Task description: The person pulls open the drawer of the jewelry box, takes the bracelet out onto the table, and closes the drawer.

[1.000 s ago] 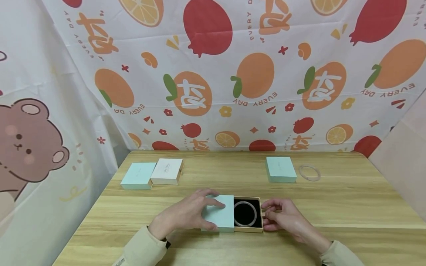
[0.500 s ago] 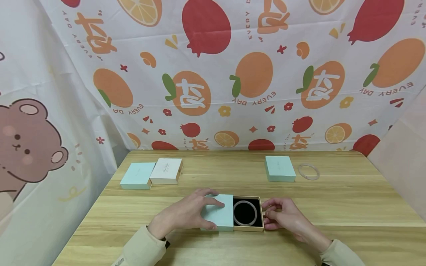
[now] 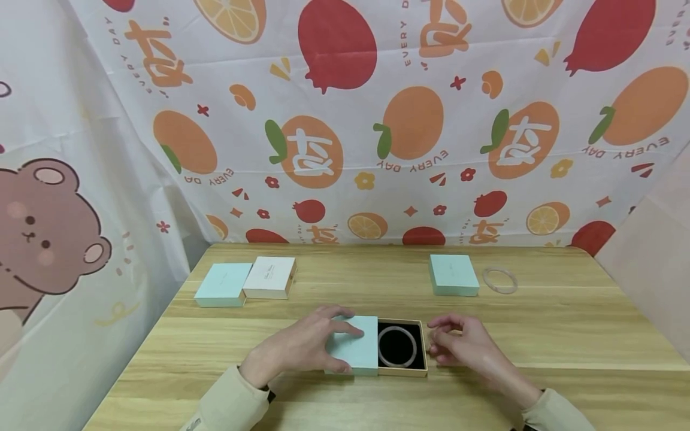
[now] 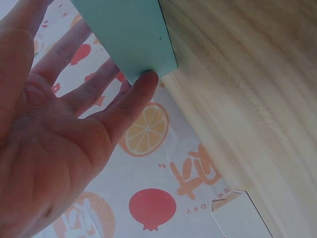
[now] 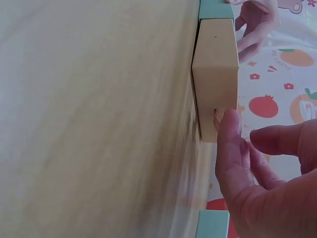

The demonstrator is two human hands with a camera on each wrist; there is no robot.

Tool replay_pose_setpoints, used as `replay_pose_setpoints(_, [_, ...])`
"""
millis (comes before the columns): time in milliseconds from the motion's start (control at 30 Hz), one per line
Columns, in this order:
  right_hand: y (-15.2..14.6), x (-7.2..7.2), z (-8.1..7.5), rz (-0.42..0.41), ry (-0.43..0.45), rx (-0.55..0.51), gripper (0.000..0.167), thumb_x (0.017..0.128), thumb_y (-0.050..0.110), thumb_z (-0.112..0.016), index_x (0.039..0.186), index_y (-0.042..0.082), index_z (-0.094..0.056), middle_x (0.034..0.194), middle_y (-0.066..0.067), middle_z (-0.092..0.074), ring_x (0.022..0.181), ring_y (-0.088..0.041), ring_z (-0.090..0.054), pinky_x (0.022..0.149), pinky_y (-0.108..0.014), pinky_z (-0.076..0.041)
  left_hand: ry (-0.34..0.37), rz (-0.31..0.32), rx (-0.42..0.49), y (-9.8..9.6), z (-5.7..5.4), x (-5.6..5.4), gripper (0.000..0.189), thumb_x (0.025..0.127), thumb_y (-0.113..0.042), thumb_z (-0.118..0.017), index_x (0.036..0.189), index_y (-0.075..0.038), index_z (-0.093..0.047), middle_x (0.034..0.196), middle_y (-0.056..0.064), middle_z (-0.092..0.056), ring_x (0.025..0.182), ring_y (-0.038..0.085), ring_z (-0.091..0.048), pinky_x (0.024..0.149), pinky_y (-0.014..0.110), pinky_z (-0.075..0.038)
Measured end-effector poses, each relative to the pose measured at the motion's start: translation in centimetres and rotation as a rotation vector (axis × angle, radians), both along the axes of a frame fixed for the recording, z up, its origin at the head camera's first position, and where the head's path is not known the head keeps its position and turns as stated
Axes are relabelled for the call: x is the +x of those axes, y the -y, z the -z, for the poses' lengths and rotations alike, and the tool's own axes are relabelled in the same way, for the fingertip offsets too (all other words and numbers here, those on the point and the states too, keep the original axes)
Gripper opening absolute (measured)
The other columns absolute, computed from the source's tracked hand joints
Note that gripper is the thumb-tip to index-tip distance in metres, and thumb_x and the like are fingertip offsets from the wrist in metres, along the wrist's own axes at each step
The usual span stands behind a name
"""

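Observation:
My left hand (image 3: 302, 344) grips the mint-green sleeve (image 3: 366, 350) of a gift box, thumb on the near side and index finger lying on top. Out of its right end projects the box's tan inner drawer (image 3: 403, 372), lined in black. In the drawer lies a pale translucent bangle (image 3: 414, 348), lit from above and wholly visible in the head view. Just right of the drawer is my right hand (image 3: 466, 344), fingers bent loosely, thumb and index apart. In the right wrist view a fingertip hovers by the small pull tab (image 5: 217, 119) on the drawer's end; contact is unclear.
At the back right stands another mint box (image 3: 454, 275), with a second clear bangle (image 3: 502, 291) on the wooden table (image 3: 350, 287) beside it. A mint box (image 3: 223, 284) and a white box (image 3: 271, 277) sit side by side at the back left. A printed cloth hangs behind.
My right fingers have let go of the drawer's end and shifted slightly right. The left hand, sleeve and partly pulled-out drawer stay practically in place.

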State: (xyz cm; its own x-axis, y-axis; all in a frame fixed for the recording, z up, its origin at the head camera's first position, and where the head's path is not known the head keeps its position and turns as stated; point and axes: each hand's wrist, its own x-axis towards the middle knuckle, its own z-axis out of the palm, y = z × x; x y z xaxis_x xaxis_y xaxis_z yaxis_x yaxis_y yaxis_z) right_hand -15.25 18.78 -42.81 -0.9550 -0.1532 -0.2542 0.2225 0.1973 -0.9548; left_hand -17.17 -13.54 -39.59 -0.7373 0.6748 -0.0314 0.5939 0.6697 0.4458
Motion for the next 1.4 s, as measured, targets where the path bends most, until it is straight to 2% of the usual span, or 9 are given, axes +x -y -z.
replay_pose_setpoints(133, [0.3, -0.2, -0.1, -0.017, -0.077, 0.057, 0.026, 0.096, 0.004, -0.064, 0.119, -0.007, -0.064, 0.095, -0.011, -0.063, 0.075, -0.017, -0.069, 0.064, -0.03, -0.061, -0.003, 0.004, 0.004, 0.0, 0.1, 0.0, 0.053, 0.078, -0.037, -0.089, 0.127, -0.024, -0.073, 0.148, 0.009, -0.056, 0.139, 0.034, -0.049, 0.109, 0.057, -0.047])
replay_pose_setpoints(300, [0.9, -0.5, -0.3, -0.071, -0.203, 0.157, 0.021, 0.096, 0.009, -0.068, 0.112, -0.004, -0.069, 0.082, -0.01, -0.066, 0.065, -0.015, -0.066, 0.056, -0.031, -0.058, -0.006, 0.004, 0.003, 0.0, 0.2, -0.1, 0.053, 0.077, -0.037, -0.089, 0.126, -0.024, -0.073, 0.147, 0.009, -0.056, 0.138, 0.034, -0.05, 0.109, 0.057, -0.047])
replay_pose_setpoints(433, [1.5, -0.6, -0.5, -0.087, -0.279, 0.277, 0.014, 0.093, 0.011, -0.072, 0.104, 0.002, -0.073, 0.076, -0.005, -0.065, 0.056, -0.013, -0.06, 0.049, -0.027, -0.051, -0.006, 0.001, 0.003, 0.0, 0.2, -0.1, 0.053, 0.077, -0.038, -0.089, 0.126, -0.024, -0.074, 0.147, 0.009, -0.056, 0.138, 0.034, -0.05, 0.109, 0.057, -0.047])
replay_pose_setpoints(600, [2.2, -0.8, -0.4, -0.101, -0.39, 0.412, 0.006, 0.09, 0.013, -0.076, 0.095, 0.011, -0.075, 0.072, 0.003, -0.063, 0.057, -0.006, -0.054, 0.052, -0.022, -0.046, 0.0, -0.001, 0.008, 0.0, 0.2, 0.0, 0.053, 0.077, -0.037, -0.089, 0.126, -0.024, -0.074, 0.148, 0.009, -0.056, 0.138, 0.034, -0.05, 0.109, 0.056, -0.047])
replay_pose_setpoints(733, [2.5, -1.0, -0.3, -0.108, -0.45, 0.454, 0.004, 0.088, 0.015, -0.077, 0.09, 0.013, -0.075, 0.067, 0.006, -0.058, 0.059, -0.002, -0.05, 0.056, -0.021, -0.043, 0.011, -0.005, 0.014, 0.0, 0.2, 0.0, 0.053, 0.078, -0.038, -0.089, 0.126, -0.024, -0.074, 0.148, 0.009, -0.056, 0.138, 0.034, -0.05, 0.108, 0.056, -0.047])
replay_pose_setpoints(900, [2.9, -1.1, -0.3, -0.121, -0.499, 0.492, 0.004, 0.088, 0.015, -0.077, 0.087, 0.013, -0.075, 0.063, 0.008, -0.053, 0.056, 0.0, -0.045, 0.056, -0.02, -0.04, 0.009, -0.004, 0.014, 0.0, 0.1, 0.0, 0.053, 0.077, -0.038, -0.089, 0.126, -0.024, -0.074, 0.148, 0.009, -0.056, 0.138, 0.033, -0.05, 0.108, 0.056, -0.048])
replay_pose_setpoints(1167, [3.4, -1.3, -0.2, -0.157, -0.508, 0.513, 0.003, 0.087, 0.014, -0.079, 0.085, 0.013, -0.076, 0.058, 0.009, -0.053, 0.051, 0.001, -0.044, 0.054, -0.02, -0.041, 0.01, -0.006, 0.014, 0.1, 0.1, 0.0, 0.054, 0.077, -0.038, -0.089, 0.126, -0.024, -0.073, 0.148, 0.009, -0.056, 0.137, 0.033, -0.051, 0.108, 0.056, -0.048])
replay_pose_setpoints(1400, [3.8, -1.5, 0.1, -0.148, -0.514, 0.565, 0.003, 0.085, 0.012, -0.079, 0.085, 0.01, -0.076, 0.056, 0.009, -0.052, 0.05, 0.001, -0.043, 0.053, -0.02, -0.041, 0.006, -0.009, 0.01, 0.1, 0.1, -0.1, 0.053, 0.078, -0.039, -0.089, 0.127, -0.025, -0.073, 0.148, 0.009, -0.056, 0.137, 0.033, -0.051, 0.108, 0.055, -0.048])
